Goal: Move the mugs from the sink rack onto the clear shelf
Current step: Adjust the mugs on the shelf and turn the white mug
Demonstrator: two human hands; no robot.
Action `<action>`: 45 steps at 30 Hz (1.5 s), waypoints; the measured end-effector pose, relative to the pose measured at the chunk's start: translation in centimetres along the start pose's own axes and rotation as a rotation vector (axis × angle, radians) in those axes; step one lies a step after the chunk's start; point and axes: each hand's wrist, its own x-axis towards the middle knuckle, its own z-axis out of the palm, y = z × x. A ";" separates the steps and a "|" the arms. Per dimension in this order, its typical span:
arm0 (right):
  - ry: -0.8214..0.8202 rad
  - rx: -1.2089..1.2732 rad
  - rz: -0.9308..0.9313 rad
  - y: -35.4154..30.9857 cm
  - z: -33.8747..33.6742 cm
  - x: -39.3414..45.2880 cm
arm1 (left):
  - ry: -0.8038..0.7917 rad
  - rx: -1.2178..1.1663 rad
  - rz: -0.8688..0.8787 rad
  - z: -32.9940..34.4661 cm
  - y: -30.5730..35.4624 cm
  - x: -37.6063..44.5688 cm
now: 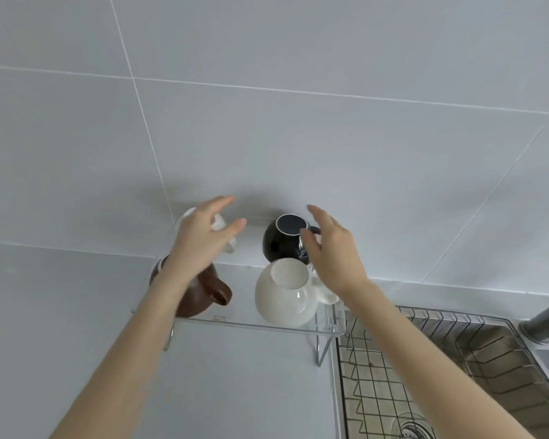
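Note:
Several mugs stand upside down on the clear shelf [260, 324]: a white mug [286, 294] at front right, a black mug [281, 237] behind it, a brown mug [200, 296] at front left, and a small white mug [219, 224] at back left. My left hand [203, 236] hovers open over the small white mug and partly hides it. My right hand [333, 251] is open beside the black mug's handle, holding nothing. The wire sink rack [425, 359] at lower right has no mugs in it.
A grey tiled wall rises behind the shelf. The steel sink with its drain [409, 429] lies under the rack. A grey faucet part [545, 324] sticks in at the right edge. Grey counter [61, 296] spreads to the left of the shelf.

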 end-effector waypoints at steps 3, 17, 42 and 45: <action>-0.068 0.114 -0.190 -3.7 2.0 -3.3 | -0.027 0.073 -0.139 -4.4 -2.1 -1.7; -0.397 -0.205 -0.097 -5.8 9.1 -3.4 | 0.021 0.045 -0.238 -6.6 -5.9 -6.0; -0.444 -0.222 0.067 -6.1 9.5 4.4 | -0.199 0.272 -0.137 -6.7 -5.6 3.9; -0.478 -0.286 0.065 -5.1 10.7 4.8 | -0.292 0.286 -0.117 -6.6 -6.6 5.5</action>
